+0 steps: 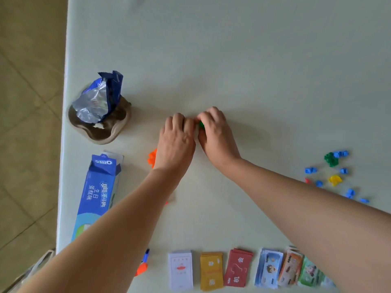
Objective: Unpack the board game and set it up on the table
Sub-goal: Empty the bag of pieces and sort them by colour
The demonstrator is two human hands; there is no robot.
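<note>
1. Game cards (211, 270) lie piled at our counter (232, 60) edge, loose pieces (334, 172) rightward.
2. Our right hand (215, 134) pinches a green piece (201, 124) mid-counter; left hand (177, 142) grip we cannot tell.
3. We see no board out.

Your left grip (176, 140) and right grip (213, 132) sat touching, side by side, on the middle of the surface (254, 60), the right pinching a small green piece (201, 124). Card stacks (211, 270) lined the near edge; blue pieces (310, 170) lay scattered at right.
</note>
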